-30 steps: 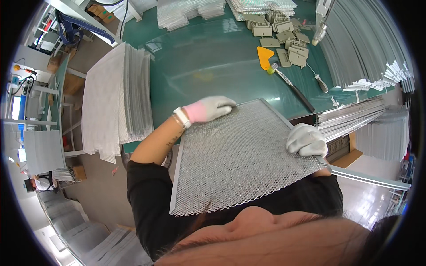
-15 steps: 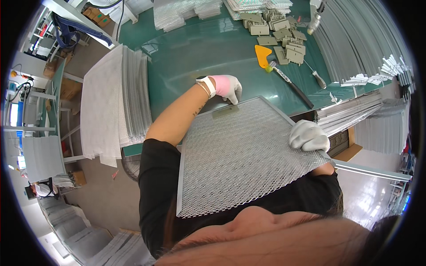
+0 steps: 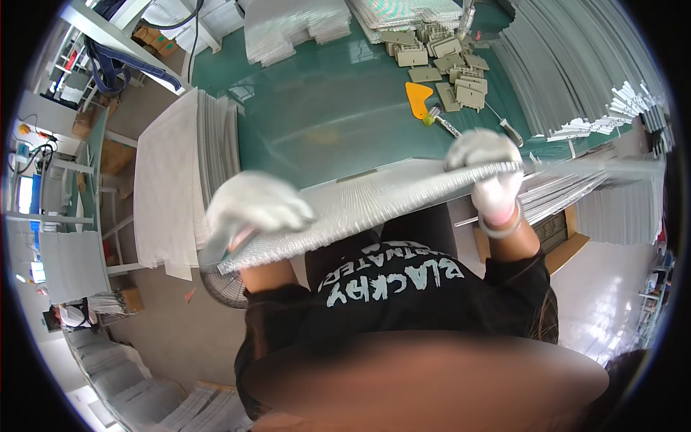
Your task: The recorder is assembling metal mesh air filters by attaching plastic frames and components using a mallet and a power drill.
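Note:
A silver mesh panel point(image 3: 374, 193) with a thin metal frame is tilted nearly edge-on in front of me, above the near edge of the green table. My left hand point(image 3: 260, 204), in a white glove and blurred by motion, closes over its left end, with the thumb side underneath. At the opposite end, my gloved right hand point(image 3: 486, 160) has its fingers wrapped round the corner. A pale metal frame strip point(image 3: 604, 170), also smeared, sticks out to the right beyond that hand. The panel's far edge carries a small beige plate point(image 3: 358, 177), seen at a shallow angle.
Mesh sheets point(image 3: 169, 180) are stacked on the left of the green table point(image 3: 302, 129). Beige plates point(image 3: 446, 65), an orange scraper point(image 3: 417, 99), a hammer point(image 3: 445, 124) and a screwdriver point(image 3: 509, 131) lie toward the far right. Long grey strips point(image 3: 583, 65) fill the right side.
The panel has swung from facing up to nearly edge-on. My left hand has moved from the beige plate at the far edge to the panel's left end; my right hand has risen with its corner.

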`<state>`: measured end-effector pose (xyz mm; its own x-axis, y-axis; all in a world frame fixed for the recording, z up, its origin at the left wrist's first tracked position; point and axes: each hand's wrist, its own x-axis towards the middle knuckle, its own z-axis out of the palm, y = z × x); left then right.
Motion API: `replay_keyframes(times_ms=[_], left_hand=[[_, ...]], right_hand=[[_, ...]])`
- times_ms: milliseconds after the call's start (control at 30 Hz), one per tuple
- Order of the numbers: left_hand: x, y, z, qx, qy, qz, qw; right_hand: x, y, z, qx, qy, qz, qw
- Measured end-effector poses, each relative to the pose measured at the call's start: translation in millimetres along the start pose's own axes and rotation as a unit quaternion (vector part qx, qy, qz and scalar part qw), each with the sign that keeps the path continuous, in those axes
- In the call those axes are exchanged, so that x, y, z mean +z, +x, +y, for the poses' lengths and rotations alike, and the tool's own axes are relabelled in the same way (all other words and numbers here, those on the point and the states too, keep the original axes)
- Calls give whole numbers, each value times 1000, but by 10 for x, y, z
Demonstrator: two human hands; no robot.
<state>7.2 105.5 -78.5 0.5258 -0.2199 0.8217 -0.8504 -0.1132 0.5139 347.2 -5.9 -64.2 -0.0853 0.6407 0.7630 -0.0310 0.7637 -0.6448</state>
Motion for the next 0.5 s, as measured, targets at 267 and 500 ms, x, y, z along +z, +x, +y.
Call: replay_keyframes(times_ms=[267,500], left_hand=[[334,240,161,-129,544,604,568],[203,275,43,-124,491,608,611]], right_hand=[[95,665,400,156,-40,118,980],[45,645,614,147,-49,179,972]])
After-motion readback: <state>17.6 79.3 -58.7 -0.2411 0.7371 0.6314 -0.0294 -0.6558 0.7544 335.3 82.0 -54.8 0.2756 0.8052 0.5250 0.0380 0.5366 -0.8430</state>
